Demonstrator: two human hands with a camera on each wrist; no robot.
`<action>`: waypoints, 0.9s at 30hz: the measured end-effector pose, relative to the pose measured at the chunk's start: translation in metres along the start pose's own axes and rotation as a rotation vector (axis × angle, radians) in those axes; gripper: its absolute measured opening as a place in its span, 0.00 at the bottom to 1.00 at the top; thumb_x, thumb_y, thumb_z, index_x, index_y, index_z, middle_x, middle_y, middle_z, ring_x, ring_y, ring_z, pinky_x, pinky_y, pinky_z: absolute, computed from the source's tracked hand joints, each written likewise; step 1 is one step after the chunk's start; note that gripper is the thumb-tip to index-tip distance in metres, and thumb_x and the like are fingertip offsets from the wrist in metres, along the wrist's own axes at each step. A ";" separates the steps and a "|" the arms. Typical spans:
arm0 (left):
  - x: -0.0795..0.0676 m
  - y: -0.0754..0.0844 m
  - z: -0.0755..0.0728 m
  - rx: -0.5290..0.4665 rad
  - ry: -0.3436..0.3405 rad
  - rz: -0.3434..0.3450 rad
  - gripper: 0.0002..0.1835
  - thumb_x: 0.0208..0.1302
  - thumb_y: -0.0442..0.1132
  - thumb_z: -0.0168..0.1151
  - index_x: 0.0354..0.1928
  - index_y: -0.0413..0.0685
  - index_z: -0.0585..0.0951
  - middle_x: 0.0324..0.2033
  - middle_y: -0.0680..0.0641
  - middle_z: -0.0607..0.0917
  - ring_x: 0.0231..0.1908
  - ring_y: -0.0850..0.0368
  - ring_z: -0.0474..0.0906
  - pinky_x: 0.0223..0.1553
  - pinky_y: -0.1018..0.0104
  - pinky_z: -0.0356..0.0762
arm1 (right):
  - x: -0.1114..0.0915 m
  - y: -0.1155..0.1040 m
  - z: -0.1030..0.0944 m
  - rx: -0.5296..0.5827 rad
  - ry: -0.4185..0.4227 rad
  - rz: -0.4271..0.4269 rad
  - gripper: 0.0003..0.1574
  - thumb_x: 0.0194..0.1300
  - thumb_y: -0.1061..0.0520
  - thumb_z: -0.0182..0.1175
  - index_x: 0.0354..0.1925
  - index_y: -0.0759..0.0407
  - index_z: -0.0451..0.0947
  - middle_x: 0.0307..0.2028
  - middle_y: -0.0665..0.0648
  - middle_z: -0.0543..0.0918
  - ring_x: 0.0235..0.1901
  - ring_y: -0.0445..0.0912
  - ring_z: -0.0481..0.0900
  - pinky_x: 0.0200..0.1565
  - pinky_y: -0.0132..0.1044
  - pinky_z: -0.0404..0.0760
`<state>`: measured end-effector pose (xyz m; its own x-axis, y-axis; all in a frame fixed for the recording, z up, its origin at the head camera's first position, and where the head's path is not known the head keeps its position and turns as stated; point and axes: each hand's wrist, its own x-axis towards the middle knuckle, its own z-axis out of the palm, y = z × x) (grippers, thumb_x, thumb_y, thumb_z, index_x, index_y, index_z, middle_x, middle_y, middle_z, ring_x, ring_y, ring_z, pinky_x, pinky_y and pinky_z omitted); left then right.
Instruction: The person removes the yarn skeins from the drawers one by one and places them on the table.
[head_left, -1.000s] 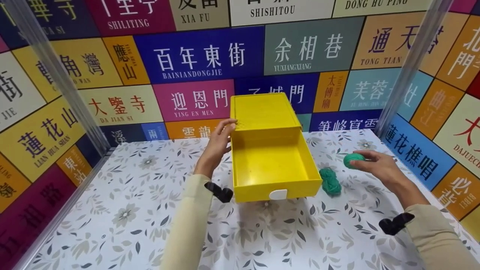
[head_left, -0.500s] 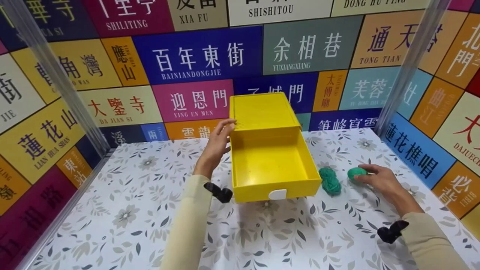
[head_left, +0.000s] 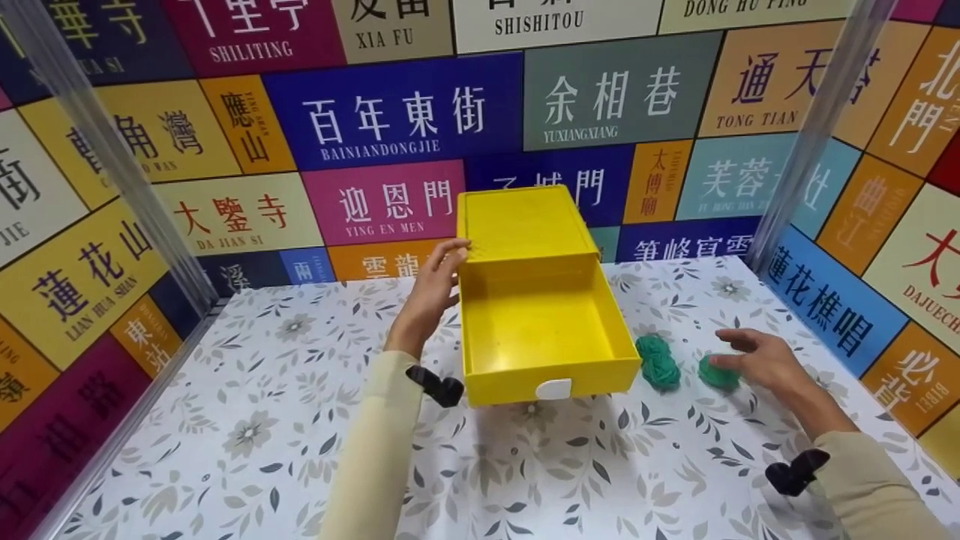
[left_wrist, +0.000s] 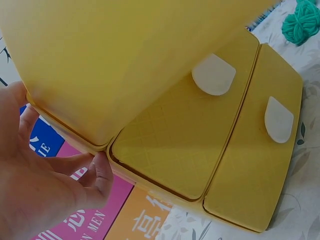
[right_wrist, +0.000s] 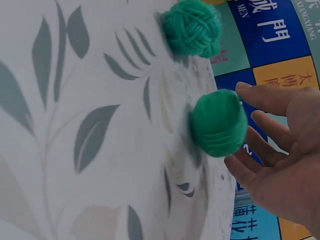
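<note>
A yellow drawer box [head_left: 525, 225] stands mid-table with its top drawer [head_left: 536, 322] pulled out and nothing inside. In the left wrist view, two lower drawers [left_wrist: 165, 145] are closed, each with a white tab. My left hand [head_left: 426, 300] holds the box's left side, fingers at the upper corner and a digit at the seam under the top drawer. My right hand [head_left: 769, 364] is beside a green yarn ball [right_wrist: 220, 124] on the table, fingers spread and partly away from it. Left of that ball lies another green yarn bundle [head_left: 658, 362], close to the drawer.
The table has a white cloth [head_left: 247, 480] with grey leaves and flowers. Behind it rises a wall [head_left: 397, 112] of coloured street-name panels. Clear upright posts [head_left: 817, 120] stand at the back corners.
My right hand has lowered the yarn ball toward me onto the table, and its fingers have loosened and spread. My left hand and the drawer box have stayed put.
</note>
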<state>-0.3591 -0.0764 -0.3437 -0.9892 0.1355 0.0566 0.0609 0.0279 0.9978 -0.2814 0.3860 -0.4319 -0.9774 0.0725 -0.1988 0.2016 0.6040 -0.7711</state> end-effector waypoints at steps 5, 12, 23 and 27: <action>-0.001 -0.001 -0.001 -0.004 0.003 -0.009 0.17 0.77 0.52 0.48 0.63 0.61 0.73 0.66 0.46 0.73 0.66 0.40 0.71 0.68 0.40 0.68 | -0.008 -0.014 -0.002 0.012 0.039 -0.031 0.49 0.68 0.43 0.63 0.75 0.65 0.56 0.75 0.75 0.53 0.74 0.71 0.50 0.71 0.68 0.56; -0.002 -0.002 -0.002 -0.018 -0.011 0.006 0.18 0.78 0.51 0.48 0.64 0.59 0.72 0.66 0.45 0.72 0.66 0.40 0.71 0.68 0.39 0.68 | -0.029 -0.052 0.006 0.087 0.117 -0.135 0.43 0.71 0.38 0.57 0.73 0.61 0.62 0.72 0.69 0.64 0.70 0.65 0.63 0.70 0.65 0.62; -0.001 -0.001 -0.001 0.014 0.005 -0.012 0.17 0.77 0.52 0.48 0.63 0.62 0.73 0.67 0.47 0.73 0.66 0.40 0.71 0.68 0.39 0.68 | -0.077 -0.123 0.025 0.434 0.248 -0.404 0.18 0.76 0.48 0.53 0.56 0.56 0.77 0.47 0.39 0.81 0.46 0.34 0.81 0.49 0.20 0.79; -0.001 0.000 0.000 0.009 0.001 -0.014 0.17 0.77 0.52 0.48 0.62 0.62 0.73 0.67 0.48 0.72 0.67 0.40 0.70 0.69 0.39 0.67 | -0.099 -0.143 0.034 0.628 0.185 -0.526 0.16 0.76 0.52 0.55 0.55 0.59 0.77 0.48 0.49 0.81 0.46 0.40 0.82 0.49 0.23 0.82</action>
<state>-0.3583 -0.0769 -0.3435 -0.9900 0.1344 0.0426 0.0482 0.0385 0.9981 -0.2114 0.2653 -0.3227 -0.9378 0.0670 0.3407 -0.3383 0.0448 -0.9400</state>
